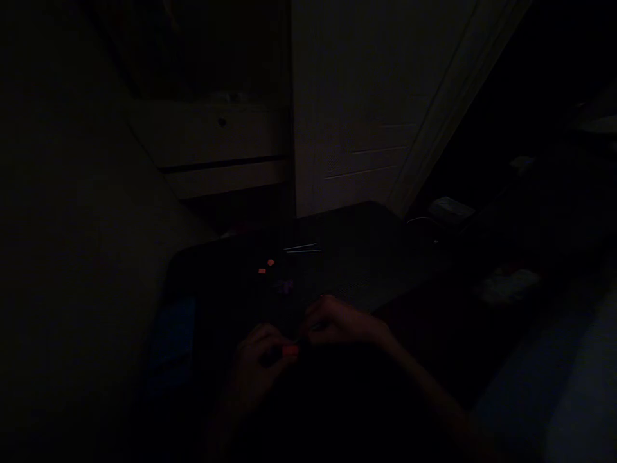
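The scene is very dark. My left hand [260, 366] is curled, its fingers pinched on a small orange piece [290, 350]. My right hand [337, 321] is closed just right of it, holding a thin metal tool [303, 335] whose tip reaches the orange piece. Both hands hover over the near edge of a dark mat [366, 263]. Two more small orange pieces [266, 266] and a small purple piece [285, 287] lie on the mat beyond my hands. A thin pair of metal tweezers or pins [303, 248] lies further back.
A pale door [366, 116] and a drawer unit [216, 148] stand behind the mat. A blue object [173, 334] lies at the mat's left. Dim pale things [511, 283] sit on the dark surface at right.
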A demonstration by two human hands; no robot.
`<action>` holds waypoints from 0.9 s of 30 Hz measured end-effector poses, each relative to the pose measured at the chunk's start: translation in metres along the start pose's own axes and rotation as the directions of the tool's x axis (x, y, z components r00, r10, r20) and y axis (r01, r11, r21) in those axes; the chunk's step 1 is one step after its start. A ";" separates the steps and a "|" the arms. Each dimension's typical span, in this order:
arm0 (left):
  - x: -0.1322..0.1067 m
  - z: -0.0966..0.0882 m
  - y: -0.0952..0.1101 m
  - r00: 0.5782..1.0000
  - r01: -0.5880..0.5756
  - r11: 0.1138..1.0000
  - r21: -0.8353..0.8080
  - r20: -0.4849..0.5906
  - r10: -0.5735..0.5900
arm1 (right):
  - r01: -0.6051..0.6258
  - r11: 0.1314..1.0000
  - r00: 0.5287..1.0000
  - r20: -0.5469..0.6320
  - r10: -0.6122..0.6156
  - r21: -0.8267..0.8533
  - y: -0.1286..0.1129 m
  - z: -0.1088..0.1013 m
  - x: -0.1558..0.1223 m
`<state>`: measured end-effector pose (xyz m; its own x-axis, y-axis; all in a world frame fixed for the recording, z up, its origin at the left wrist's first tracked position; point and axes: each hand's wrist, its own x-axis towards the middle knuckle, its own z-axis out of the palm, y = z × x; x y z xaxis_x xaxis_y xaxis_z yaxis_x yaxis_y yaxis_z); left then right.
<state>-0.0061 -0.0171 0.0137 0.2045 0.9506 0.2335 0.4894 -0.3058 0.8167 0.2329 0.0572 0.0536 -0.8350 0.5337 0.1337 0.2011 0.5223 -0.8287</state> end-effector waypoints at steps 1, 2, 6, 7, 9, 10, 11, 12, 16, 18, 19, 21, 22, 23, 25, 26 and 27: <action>0.000 0.000 0.001 1.000 -0.001 1.000 0.001 0.003 0.001 | -0.001 1.000 1.000 -0.004 0.001 0.006 -0.001 0.001 0.000; 0.001 0.000 0.001 1.000 -0.004 1.000 0.000 0.003 0.004 | 0.001 1.000 1.000 -0.007 -0.001 0.009 -0.002 0.002 0.000; 0.000 0.000 0.002 1.000 -0.001 1.000 -0.007 -0.015 0.001 | 0.020 1.000 1.000 0.005 -0.020 -0.017 -0.005 0.001 0.000; 0.000 0.000 0.001 1.000 0.005 1.000 -0.006 -0.015 -0.005 | 0.019 0.999 1.000 0.015 -0.019 -0.026 -0.006 0.000 0.000; 0.000 0.000 0.001 1.000 0.023 1.000 -0.001 -0.008 -0.024 | 0.015 0.999 0.999 0.038 -0.014 -0.039 -0.007 -0.003 -0.001; 0.000 0.001 0.001 1.000 0.027 1.000 -0.002 -0.006 -0.027 | 0.012 0.999 0.999 0.046 -0.009 -0.046 -0.008 -0.004 -0.001; 0.000 0.001 0.001 1.000 0.029 1.000 -0.004 -0.005 -0.029 | 0.004 0.999 0.999 0.050 -0.002 -0.053 -0.009 -0.005 -0.002; 0.000 0.001 0.001 1.000 0.027 1.000 -0.006 -0.008 -0.027 | -0.005 0.998 0.999 0.046 0.008 -0.056 -0.010 -0.006 -0.002; 0.001 0.000 0.003 1.000 0.021 1.000 -0.009 0.003 -0.021 | -0.032 0.999 0.999 0.030 0.032 -0.023 -0.014 -0.007 -0.004; 0.001 -0.001 0.003 1.000 0.028 1.000 -0.010 0.007 -0.028 | -0.037 0.999 0.999 0.021 0.038 -0.016 -0.015 -0.007 -0.005; 0.002 -0.001 0.003 1.000 0.030 0.999 -0.011 0.009 -0.030 | -0.040 0.999 0.999 0.017 0.040 -0.020 -0.014 -0.006 -0.005; 0.001 -0.001 0.003 1.000 0.024 1.000 -0.019 0.001 -0.024 | -0.042 0.999 0.999 0.012 0.042 -0.033 -0.014 -0.005 -0.005; 0.001 -0.001 0.003 1.000 0.019 1.000 -0.024 0.001 -0.019 | -0.039 0.999 0.999 0.011 0.040 -0.037 -0.013 -0.005 -0.005; 0.001 -0.001 0.003 1.000 0.012 1.000 -0.028 0.004 -0.012 | -0.034 0.999 0.999 0.013 0.035 -0.039 -0.012 -0.004 -0.005; 0.001 -0.001 0.004 1.000 0.007 1.000 -0.031 0.005 -0.007 | -0.026 0.999 0.999 0.018 0.026 -0.036 -0.011 -0.004 -0.005; 0.001 -0.002 0.004 1.000 0.009 1.000 -0.029 0.009 -0.009 | -0.026 0.999 0.999 0.021 0.027 -0.032 -0.011 -0.004 -0.004; 0.001 -0.002 0.004 1.000 0.013 1.000 -0.026 0.014 -0.013 | -0.030 0.999 0.999 0.024 0.031 -0.032 -0.011 -0.004 -0.004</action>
<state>-0.0053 -0.0171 0.0184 0.2100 0.9537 0.2153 0.4701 -0.2916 0.8331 0.2362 0.0516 0.0641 -0.8406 0.5333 0.0950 0.2422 0.5269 -0.8147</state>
